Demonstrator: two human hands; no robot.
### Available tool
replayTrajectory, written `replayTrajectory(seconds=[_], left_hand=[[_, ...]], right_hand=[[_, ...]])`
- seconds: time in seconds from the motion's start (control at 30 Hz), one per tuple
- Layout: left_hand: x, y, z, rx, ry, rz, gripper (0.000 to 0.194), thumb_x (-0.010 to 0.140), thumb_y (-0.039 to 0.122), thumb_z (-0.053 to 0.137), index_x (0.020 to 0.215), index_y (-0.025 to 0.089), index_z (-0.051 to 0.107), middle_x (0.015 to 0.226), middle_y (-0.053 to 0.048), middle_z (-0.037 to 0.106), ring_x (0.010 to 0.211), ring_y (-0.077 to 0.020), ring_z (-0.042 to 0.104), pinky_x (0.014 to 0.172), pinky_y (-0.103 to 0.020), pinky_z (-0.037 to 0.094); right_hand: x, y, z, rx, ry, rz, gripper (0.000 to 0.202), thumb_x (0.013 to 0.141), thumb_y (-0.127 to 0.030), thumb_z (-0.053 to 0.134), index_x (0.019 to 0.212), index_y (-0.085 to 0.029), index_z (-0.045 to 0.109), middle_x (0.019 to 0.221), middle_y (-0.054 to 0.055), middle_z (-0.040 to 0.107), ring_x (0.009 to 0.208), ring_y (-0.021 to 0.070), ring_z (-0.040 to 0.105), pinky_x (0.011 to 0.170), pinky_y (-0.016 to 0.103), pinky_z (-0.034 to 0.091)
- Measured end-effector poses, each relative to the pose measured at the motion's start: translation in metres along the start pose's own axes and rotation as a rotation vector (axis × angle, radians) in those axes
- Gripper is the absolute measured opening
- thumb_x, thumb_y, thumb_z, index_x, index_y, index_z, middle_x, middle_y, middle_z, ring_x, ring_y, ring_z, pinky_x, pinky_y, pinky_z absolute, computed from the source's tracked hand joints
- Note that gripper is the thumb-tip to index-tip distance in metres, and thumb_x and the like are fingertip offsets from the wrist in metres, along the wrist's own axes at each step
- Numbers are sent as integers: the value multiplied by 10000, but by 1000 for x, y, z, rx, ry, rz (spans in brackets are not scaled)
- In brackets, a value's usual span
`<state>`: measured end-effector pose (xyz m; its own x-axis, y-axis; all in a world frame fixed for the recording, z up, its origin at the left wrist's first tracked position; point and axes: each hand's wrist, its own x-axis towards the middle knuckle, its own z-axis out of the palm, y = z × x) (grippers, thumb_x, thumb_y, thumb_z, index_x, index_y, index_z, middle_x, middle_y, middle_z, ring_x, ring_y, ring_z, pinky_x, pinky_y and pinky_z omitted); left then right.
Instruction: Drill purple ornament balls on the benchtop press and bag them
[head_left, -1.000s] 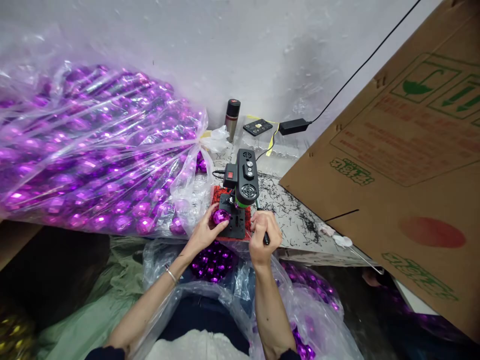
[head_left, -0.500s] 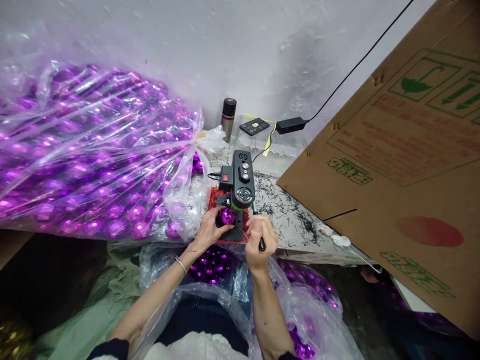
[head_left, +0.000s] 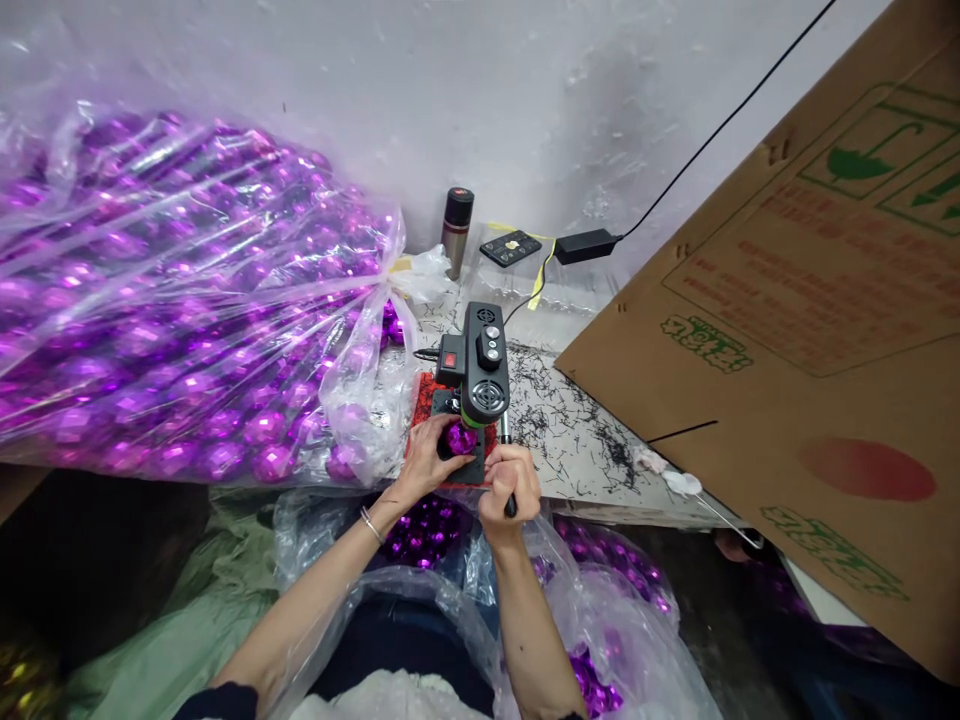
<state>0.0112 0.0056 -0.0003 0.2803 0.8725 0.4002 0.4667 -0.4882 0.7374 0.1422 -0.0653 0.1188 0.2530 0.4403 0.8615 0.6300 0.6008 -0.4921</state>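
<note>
My left hand (head_left: 427,459) grips a shiny purple ball (head_left: 460,437) between thumb and fingers, beneath the head of a small black machine (head_left: 487,362). The ball's top is partly hidden by the machine's green-edged underside. Wrapped round the black-ended lever (head_left: 505,430) at the machine's right side is my right hand (head_left: 511,485). The machine stands on a dark base plate (head_left: 471,470) over a red mat (head_left: 421,400).
A big clear bag (head_left: 187,320) of purple balls fills the left. Behind the machine are a dark bottle (head_left: 457,232), a black flat device (head_left: 510,248) and a power adapter (head_left: 585,245). A cardboard box (head_left: 750,400) leans in at the right. Black scraps litter the table (head_left: 547,480).
My right hand and the lever's end have shifted slightly left and the lever stands at a different angle. My left hand still holds the ball, now a little further right.
</note>
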Motion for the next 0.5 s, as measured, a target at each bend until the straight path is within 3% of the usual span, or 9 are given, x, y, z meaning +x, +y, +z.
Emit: replayTrajectory(seconds=[0.5], left_hand=[[-2, 3, 1, 7, 7, -13, 604, 881, 345, 924, 1425, 234, 687, 1388, -122, 780, 1313, -340, 739, 1137, -498, 558]], right_hand=[[-24, 18, 5, -26, 42, -38, 359, 1116, -194, 384, 790, -266, 516, 743, -29, 598, 647, 153, 588, 756, 369, 541]])
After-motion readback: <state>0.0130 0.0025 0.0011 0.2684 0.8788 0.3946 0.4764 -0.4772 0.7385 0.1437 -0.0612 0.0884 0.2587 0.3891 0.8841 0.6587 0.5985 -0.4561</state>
